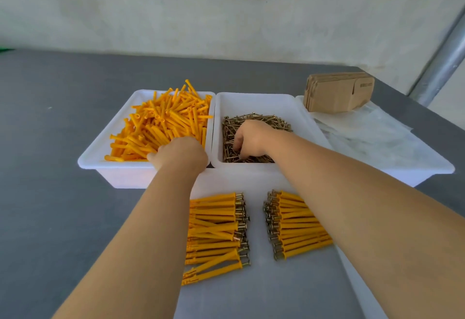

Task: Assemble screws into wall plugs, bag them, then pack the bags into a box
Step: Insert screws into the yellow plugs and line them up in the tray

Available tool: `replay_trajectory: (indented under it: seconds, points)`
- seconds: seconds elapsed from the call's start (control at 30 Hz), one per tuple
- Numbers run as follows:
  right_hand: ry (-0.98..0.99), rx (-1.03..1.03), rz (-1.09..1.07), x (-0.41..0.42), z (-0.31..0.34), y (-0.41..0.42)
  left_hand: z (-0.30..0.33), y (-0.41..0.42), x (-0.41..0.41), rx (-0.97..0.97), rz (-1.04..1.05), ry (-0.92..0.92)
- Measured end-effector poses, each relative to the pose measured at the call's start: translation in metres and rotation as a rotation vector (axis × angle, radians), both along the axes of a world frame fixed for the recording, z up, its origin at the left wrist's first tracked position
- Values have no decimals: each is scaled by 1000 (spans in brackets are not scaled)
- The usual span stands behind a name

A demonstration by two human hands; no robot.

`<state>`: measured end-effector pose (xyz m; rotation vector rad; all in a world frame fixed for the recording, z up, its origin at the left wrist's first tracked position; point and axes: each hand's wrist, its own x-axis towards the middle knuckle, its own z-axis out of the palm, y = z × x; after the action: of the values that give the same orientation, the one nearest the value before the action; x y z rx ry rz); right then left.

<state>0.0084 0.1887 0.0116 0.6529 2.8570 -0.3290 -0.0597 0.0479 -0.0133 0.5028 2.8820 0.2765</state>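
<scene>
A white tub [100, 152] on the left holds a heap of orange wall plugs [166, 119]. My left hand [181, 153] reaches into its near right corner, fingers curled down among the plugs; what they hold is hidden. The middle white tub [254, 99] holds brass screws [256, 119]. My right hand [251, 140] is down in them, fingertips pinching at screws. In front, on a shallow white tray [259, 281], lie two stacks of plugs with screws in them, one on the left [216, 233] and one on the right [294, 228].
A third white tub [432, 165] at the right holds clear plastic bags [364, 132] with a stack of flat cardboard boxes [337, 94] at its far end. The grey table [50, 192] ends at a pale wall. A metal pole [442, 66] slants up at the far right.
</scene>
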Motion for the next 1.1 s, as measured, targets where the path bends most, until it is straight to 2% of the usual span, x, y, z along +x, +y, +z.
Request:
replay_trajectory:
  seconds: [0.1,0.17,0.23,0.47,0.6,0.77,0.9,1.0,1.1]
  points:
    - [-81,107,46,1,0,-6,-1,1,-6,-57,-50,-31]
    - [-131,135,57,2,0,-8,-1,3,-8,-128,-60,-48]
    - [-130,123,37,6,-1,-8,0,3,-8,-120,-45,-67]
    - [192,121,1,29,-3,4,0,0,-5,15,-33,8]
    - [392,55,-47,45,-8,14,-4,-1,-5,136,13,112]
    - [610,-129,-187,59,-13,22,-3,-6,-4,343,37,217]
    - [823,-314,-337,68,-9,20,2,-7,-3,643,18,358]
    - [1033,-619,-493,81,-3,15,10,-1,9,900,-91,380]
    - [1128,-911,-584,99,2,9,19,5,28,992,-277,327]
